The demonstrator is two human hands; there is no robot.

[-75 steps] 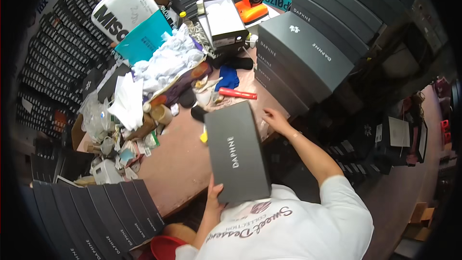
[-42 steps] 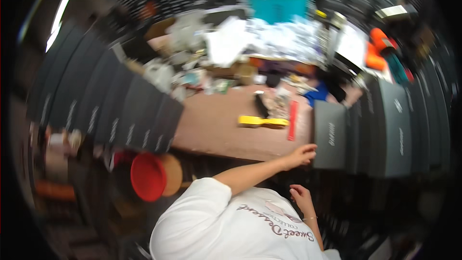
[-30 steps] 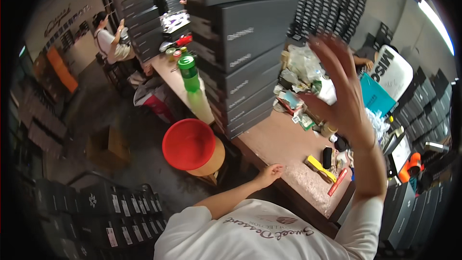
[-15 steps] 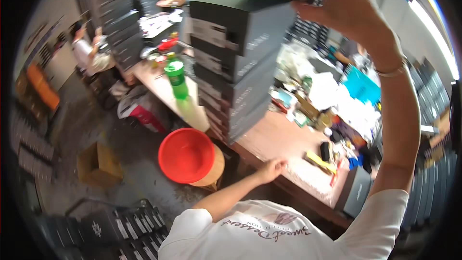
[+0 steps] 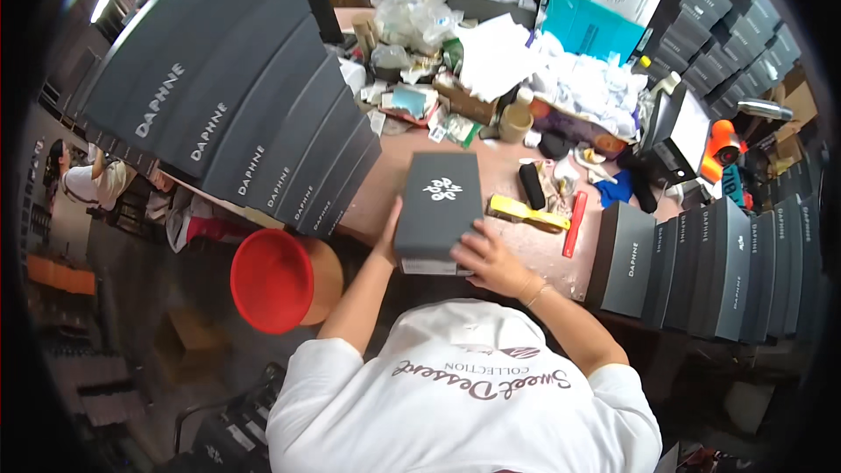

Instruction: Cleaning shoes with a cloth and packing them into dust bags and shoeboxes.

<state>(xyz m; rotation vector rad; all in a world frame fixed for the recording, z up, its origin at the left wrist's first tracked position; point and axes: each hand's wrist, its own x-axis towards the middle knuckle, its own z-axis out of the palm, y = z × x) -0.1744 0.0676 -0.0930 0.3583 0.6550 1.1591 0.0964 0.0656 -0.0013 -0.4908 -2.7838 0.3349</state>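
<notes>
A dark grey shoebox with a white emblem on its lid sits before me at the table's near edge, its lid shut. My left hand is pressed along the box's left side, most of its fingers hidden behind that side. At the near right corner, my right hand grips the box with its fingers bent over the edge, next to a pale label. Just right of the box lie a yellow-handled brush and a red flat tool, both on the pinkish tabletop.
A tall stack of dark shoeboxes rises at the left; a row of more boxes stands at the right. Farther back lie crumpled white paper, plastic bags and bottles. A red basin rests on a stool.
My view has swung right. My right hand has come down from the top of the tall stack, and both hands now hold a shoebox low at the table edge.
</notes>
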